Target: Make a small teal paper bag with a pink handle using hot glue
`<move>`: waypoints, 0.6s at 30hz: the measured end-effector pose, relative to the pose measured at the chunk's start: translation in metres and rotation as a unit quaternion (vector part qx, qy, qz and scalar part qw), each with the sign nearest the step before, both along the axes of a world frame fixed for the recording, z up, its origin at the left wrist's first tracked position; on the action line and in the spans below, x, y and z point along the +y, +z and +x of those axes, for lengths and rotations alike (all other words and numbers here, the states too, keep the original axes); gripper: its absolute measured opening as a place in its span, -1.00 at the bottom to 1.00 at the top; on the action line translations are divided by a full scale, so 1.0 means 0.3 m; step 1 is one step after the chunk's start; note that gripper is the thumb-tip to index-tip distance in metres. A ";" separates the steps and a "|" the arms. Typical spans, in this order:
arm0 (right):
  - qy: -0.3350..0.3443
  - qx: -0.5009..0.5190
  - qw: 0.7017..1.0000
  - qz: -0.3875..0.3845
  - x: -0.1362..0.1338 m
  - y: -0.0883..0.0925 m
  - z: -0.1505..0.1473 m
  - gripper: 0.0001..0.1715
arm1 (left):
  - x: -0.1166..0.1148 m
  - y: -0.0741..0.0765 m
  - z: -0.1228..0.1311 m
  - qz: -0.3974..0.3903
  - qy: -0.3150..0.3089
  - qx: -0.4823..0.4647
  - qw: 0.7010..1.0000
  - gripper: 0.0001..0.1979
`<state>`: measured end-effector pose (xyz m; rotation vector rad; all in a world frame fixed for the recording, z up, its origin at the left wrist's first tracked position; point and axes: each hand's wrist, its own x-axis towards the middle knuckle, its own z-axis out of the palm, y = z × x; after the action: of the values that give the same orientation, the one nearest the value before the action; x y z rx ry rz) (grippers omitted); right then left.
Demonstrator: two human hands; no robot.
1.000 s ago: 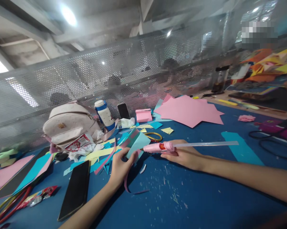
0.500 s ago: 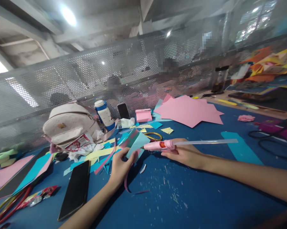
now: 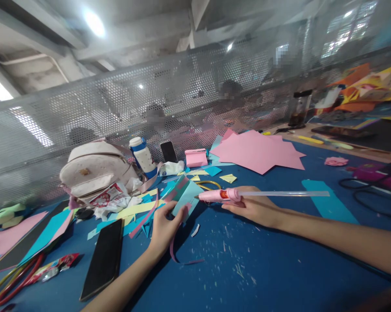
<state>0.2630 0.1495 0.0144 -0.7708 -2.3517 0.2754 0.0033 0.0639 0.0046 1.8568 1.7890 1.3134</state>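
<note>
My left hand (image 3: 166,223) pinches a folded light-blue paper piece (image 3: 188,198) between thumb and fingers, above the blue table. In my right hand (image 3: 255,208) is a pink hot glue gun (image 3: 219,196), with a long clear glue stick (image 3: 289,193) poking out of its back end. The gun's nozzle points left and is at the paper's right edge; whether it touches cannot be made out. A thin curled paper strip (image 3: 182,261) hangs below my left hand. Behind the gun, scissors with yellow handles (image 3: 213,184) are partly hidden.
A black phone (image 3: 102,260) lies left of my left arm. Paper scraps (image 3: 130,212), a pale backpack (image 3: 94,169) and a bottle (image 3: 143,156) stand behind. Pink paper sheets (image 3: 256,151) lie at the back, a blue strip (image 3: 328,201) and black cable (image 3: 360,197) at right.
My right hand and the glue gun have shifted slightly to the right, with the nozzle now near the paper's right edge. My left hand keeps its pinch on the paper.
</note>
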 end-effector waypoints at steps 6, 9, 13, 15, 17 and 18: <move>-0.032 -0.020 0.999 0.010 0.009 0.001 0.003 -0.63 | 0.002 0.001 -0.002 -0.005 -0.001 0.000 1.000 -0.64; -0.045 -0.020 0.999 0.015 0.012 0.005 0.004 -0.60 | 0.004 -0.001 -0.004 -0.005 -0.001 0.000 1.000 -0.65; -0.040 -0.017 0.999 -0.022 0.014 0.014 0.009 -0.58 | 0.008 -0.008 -0.006 -0.006 0.000 -0.006 1.000 -0.66; -0.042 -0.017 0.999 -0.024 0.014 0.019 0.012 -0.56 | 0.009 -0.009 -0.007 -0.005 0.001 -0.010 1.000 -0.66; -0.051 -0.010 0.998 -0.021 0.015 0.022 0.012 -0.55 | 0.009 -0.008 -0.006 -0.006 0.000 -0.015 1.000 -0.66; -0.054 -0.004 0.998 -0.020 0.015 0.023 0.012 -0.55 | 0.009 -0.007 -0.006 -0.006 -0.001 -0.017 1.000 -0.66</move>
<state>0.2667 0.1541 0.0213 -0.9170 -2.3093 0.2733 0.0015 0.0666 0.0026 1.8181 1.7753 1.3221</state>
